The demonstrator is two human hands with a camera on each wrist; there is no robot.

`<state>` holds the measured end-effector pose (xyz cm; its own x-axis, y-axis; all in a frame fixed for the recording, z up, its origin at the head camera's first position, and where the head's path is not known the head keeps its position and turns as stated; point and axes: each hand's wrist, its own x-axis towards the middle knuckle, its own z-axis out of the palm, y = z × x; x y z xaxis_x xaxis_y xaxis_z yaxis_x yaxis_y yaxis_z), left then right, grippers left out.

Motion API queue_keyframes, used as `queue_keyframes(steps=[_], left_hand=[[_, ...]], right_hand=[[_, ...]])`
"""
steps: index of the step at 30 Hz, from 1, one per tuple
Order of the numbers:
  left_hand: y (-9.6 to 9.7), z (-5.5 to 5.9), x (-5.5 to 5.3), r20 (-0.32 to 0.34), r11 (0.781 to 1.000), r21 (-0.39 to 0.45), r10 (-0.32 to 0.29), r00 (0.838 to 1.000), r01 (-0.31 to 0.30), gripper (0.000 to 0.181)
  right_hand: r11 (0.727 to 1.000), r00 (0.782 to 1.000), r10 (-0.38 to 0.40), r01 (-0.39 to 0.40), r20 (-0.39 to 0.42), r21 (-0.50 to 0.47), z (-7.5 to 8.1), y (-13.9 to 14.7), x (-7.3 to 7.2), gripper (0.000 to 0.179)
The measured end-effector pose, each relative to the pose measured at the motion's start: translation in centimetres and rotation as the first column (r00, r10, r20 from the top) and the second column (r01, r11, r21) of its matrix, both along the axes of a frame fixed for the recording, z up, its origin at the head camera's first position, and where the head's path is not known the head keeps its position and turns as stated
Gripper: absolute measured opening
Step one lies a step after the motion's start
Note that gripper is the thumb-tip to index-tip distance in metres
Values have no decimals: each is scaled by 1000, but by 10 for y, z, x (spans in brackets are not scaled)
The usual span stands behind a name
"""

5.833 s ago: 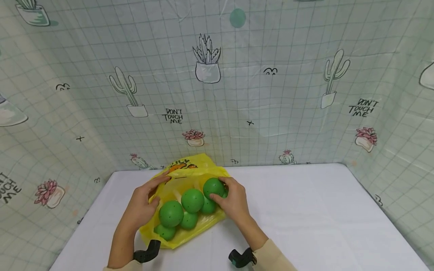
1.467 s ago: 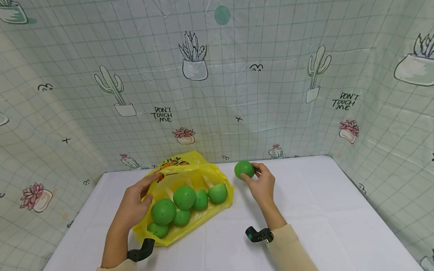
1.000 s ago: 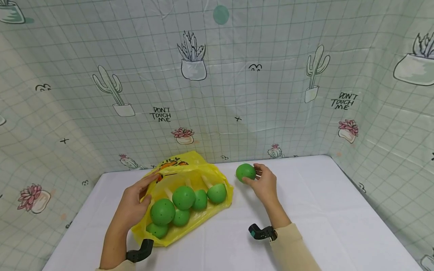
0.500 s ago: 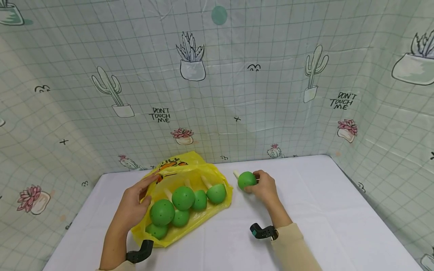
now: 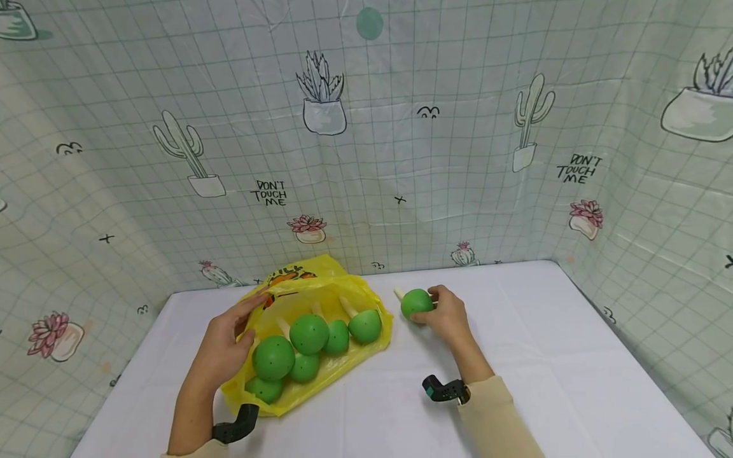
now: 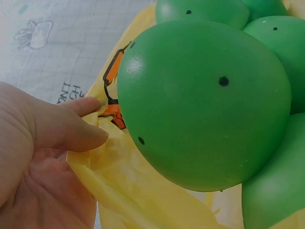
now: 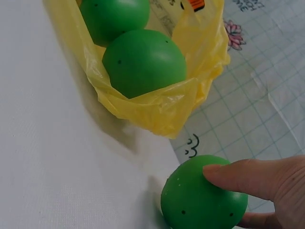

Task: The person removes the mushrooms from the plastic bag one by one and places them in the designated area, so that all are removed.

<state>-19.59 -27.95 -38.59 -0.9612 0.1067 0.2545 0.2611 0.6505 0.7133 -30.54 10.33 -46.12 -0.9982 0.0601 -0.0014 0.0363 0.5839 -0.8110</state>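
Observation:
At the table's left-centre lies a yellow plastic bag [image 5: 321, 381], its mouth gaping toward me. Several green toy mushrooms [image 5: 273, 358] with black-dotted round caps and pale stems sit inside it. My left hand [image 5: 226, 346] holds the bag's left edge, thumb and forefinger on the plastic in the left wrist view. Right of the bag, my right hand [image 5: 448, 316] grips one green toy mushroom [image 5: 415, 303] by its cap, thumb in front and fingers behind. That mushroom lies low at the tabletop, its stem pointing to the back left; the fingers behind the cap are mostly hidden.
A white cloth covers the table [image 5: 550, 362]. Behind and at both sides hangs a checked curtain [image 5: 366, 159] printed with cactus drawings, meeting the table's back edge. A black wrist camera [image 5: 443, 389] sits on each forearm.
My right hand has taken a green toy mushroom out of the bag, moved right with it and lowered it to the tabletop. The left hand has stayed at the bag's edge.

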Motion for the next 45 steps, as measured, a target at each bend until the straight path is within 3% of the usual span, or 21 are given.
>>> queue_keyframes(steps=[28,37,45], left_hand=[[0,0,-1,8,1000,5,4,1000,-4,63],[-2,-2,-2,9,1000,12,-4,1000,4,64],[-3,-3,-4,-1,1000,19,-9,1000,9,64]], right_hand=[[1000,999,29,-29,-14,1,2,-7,1,74],[1000,997,-12,11,-81,-7,13,-11,5,75],[1000,988,-2,-2,-153,-24,25,-21,12,72]])
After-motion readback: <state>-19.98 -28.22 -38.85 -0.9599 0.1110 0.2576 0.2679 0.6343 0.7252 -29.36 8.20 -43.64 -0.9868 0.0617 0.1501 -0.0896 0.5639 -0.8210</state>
